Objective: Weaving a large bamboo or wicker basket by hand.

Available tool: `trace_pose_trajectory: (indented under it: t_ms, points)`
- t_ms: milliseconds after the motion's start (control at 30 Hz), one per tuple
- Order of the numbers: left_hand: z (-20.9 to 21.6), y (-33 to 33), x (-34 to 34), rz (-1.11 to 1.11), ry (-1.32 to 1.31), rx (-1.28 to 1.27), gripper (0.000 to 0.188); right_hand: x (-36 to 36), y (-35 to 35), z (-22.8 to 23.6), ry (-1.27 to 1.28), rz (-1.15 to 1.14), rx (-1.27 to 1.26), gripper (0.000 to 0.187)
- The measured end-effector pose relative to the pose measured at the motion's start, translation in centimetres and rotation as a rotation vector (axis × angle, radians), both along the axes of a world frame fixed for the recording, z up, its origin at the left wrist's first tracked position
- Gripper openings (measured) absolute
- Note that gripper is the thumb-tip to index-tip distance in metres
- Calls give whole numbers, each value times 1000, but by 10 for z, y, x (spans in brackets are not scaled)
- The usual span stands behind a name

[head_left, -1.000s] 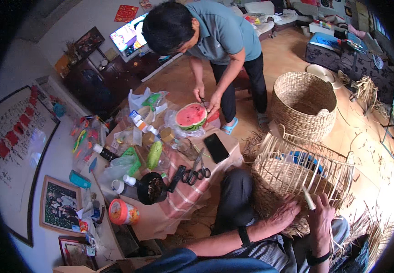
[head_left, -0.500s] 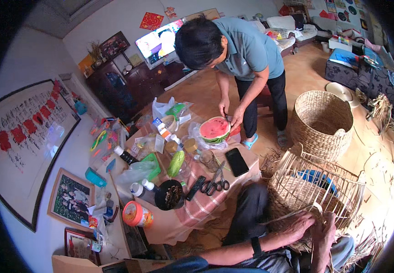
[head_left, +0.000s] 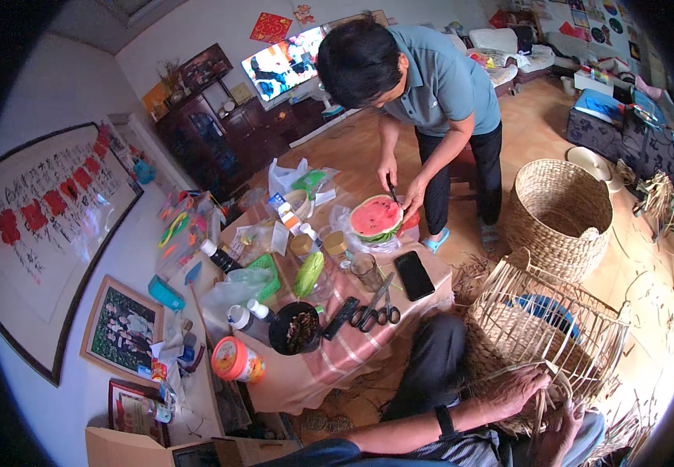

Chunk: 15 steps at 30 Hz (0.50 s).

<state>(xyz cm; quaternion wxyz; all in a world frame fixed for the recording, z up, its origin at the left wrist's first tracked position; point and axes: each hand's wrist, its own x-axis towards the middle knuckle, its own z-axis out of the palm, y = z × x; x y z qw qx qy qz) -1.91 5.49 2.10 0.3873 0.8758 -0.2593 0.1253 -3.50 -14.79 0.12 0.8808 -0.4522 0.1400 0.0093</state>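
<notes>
A half-woven straw basket [head_left: 478, 333] with bare upright stakes rests tilted against my lap. At its near edge, my left hand [head_left: 517, 389], with a dark band on the wrist, is closed on a flat straw strand [head_left: 556, 378]. My right hand [head_left: 561, 426] is just below and to the right, its fingers bent around the lower part of the strands. Its fingertips are partly hidden, so the exact grip is hard to make out. Something blue [head_left: 547, 310] lies inside the basket.
A finished woven basket [head_left: 530, 194] stands beyond mine. Across the table [head_left: 352, 362], a person [head_left: 438, 86] cuts a halved watermelon [head_left: 377, 217] with a knife. Scissors [head_left: 374, 313], a phone [head_left: 414, 275], a black pot [head_left: 284, 335] and several bottles lie there. Loose straw [head_left: 656, 389] covers the floor at right.
The whole view has shifted slightly. My hands have moved a little at the basket's edge, the right one lower. The other person's knife stands more upright in the watermelon.
</notes>
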Motion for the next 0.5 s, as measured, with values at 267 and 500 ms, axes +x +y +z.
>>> trace_pose_trajectory:
  t_ms: [267, 500]
  points:
    - [-10, -2, -3, 41, -68, 75, 40, 45, -6, -9, -15, 231, -519, 11]
    - [-27, -12, 12, 28, -38, -87, 13, 50, -74, -37, -627, 52, -1346, 29]
